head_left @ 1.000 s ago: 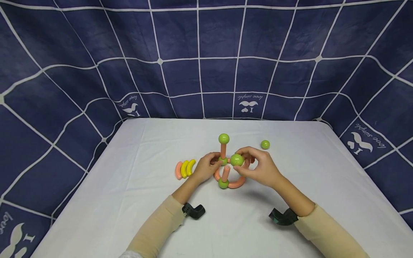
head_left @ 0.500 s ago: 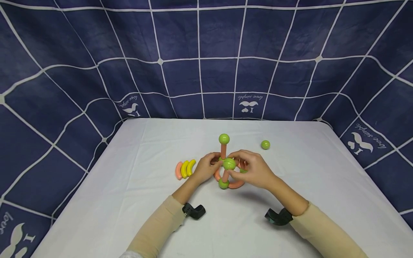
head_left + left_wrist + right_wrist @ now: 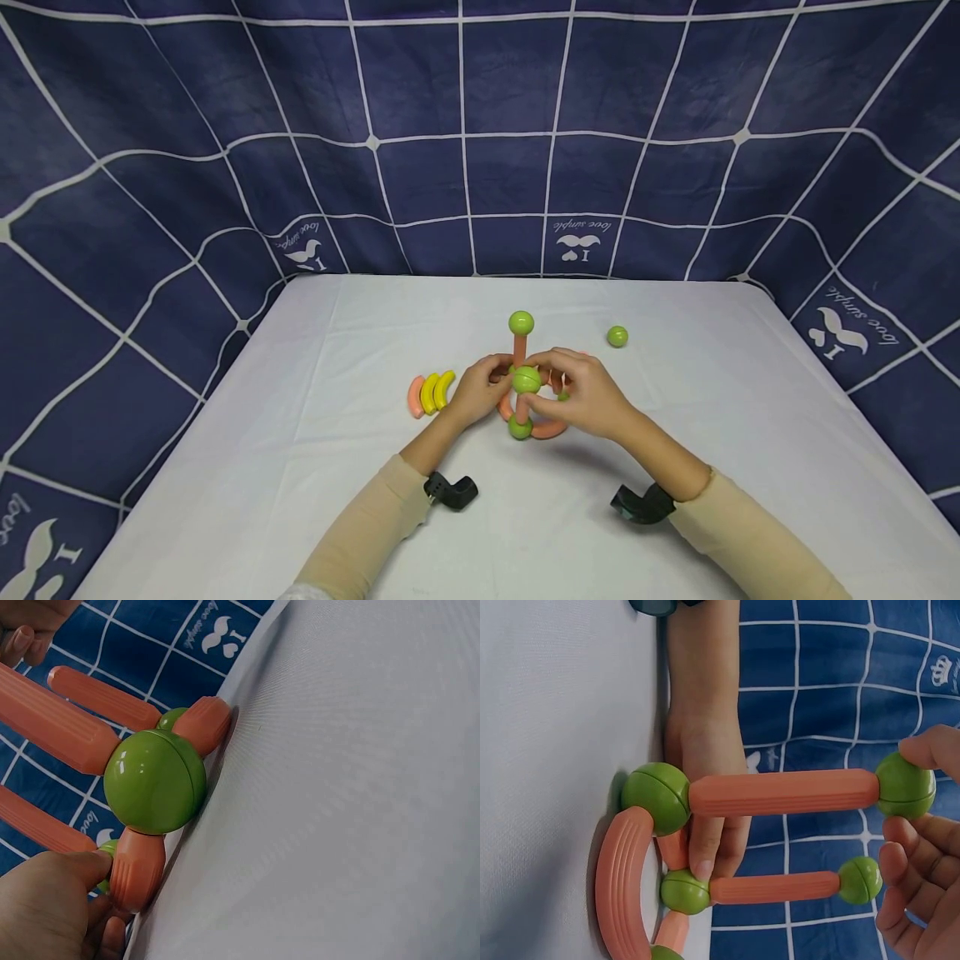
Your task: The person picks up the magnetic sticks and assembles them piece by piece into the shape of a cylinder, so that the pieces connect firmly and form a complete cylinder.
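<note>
Pinching: right hand (image 3: 591,394) on raised ball (image 3: 904,789), outside left-wrist view; left hand (image 3: 474,393) on base ball (image 3: 682,895).

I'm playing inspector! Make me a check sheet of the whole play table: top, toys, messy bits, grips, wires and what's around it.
Surface: white cloth-covered table, lightly creased.
Job's things: toy frame of pink sticks and green balls, standing on the table; one upright stick shows a bare tip.
Clutter: loose green ball at the back right; one pink piece and two yellow pieces side by side at the left.
Left grip: pinches a base ball.
Right grip: pinches the top ball at the end of the front stick.
Cables: nothing seen.
Surroundings: dark blue cloth with white lines.
</note>
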### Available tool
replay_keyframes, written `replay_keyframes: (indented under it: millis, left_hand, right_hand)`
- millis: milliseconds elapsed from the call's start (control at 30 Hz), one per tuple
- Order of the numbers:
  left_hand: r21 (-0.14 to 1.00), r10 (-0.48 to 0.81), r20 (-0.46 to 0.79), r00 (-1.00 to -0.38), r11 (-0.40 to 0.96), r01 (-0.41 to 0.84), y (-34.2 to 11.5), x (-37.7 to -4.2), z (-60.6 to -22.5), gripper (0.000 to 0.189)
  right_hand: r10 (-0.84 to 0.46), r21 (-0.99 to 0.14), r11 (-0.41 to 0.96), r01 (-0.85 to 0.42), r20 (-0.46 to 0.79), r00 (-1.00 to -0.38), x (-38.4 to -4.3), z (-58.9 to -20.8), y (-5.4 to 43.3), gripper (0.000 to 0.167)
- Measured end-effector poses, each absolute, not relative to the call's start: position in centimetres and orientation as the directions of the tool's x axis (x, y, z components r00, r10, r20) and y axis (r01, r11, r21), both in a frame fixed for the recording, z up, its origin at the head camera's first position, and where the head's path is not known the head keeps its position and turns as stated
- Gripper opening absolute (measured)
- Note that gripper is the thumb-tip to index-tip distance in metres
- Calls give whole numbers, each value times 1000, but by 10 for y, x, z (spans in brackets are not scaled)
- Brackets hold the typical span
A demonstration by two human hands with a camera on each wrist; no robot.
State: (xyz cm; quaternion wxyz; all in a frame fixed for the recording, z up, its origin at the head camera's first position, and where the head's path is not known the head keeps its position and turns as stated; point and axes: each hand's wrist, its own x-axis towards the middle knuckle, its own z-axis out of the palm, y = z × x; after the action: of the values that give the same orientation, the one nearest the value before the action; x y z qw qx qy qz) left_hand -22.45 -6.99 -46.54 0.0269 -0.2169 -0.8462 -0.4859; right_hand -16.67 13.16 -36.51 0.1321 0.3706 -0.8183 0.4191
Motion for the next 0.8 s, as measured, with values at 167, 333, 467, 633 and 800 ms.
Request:
replay_keyframes:
  millis: [167,333,467,633,800]
  left_hand:
    - [809,338,257,-905,437,393,-70,-226,-466,37]
    - [811,331,251,-910,441,384,-69,-226,-466,37]
    - [815,322,248,-914,440,376,-67,-225,-466,37]
    - [820,323,241,-915,437,370,-68,-224,-466,38]
    - [826,325,236,-916,430,365,-69,-222,-466,40]
  right_hand:
    - [-491,-569,389,-724,537,-686,-166,-366,132,34]
    - [-475,-568,396,-721,545,-691,-164,-367,135,37]
    - [-465,-589,393,-706,535,-705,-162,-369,140,39]
    - [-451,-624,382,-681,517,-727,-160,-371,149,40]
    - [-408,-632,370,-681,548,-730,-162,-376,162,39]
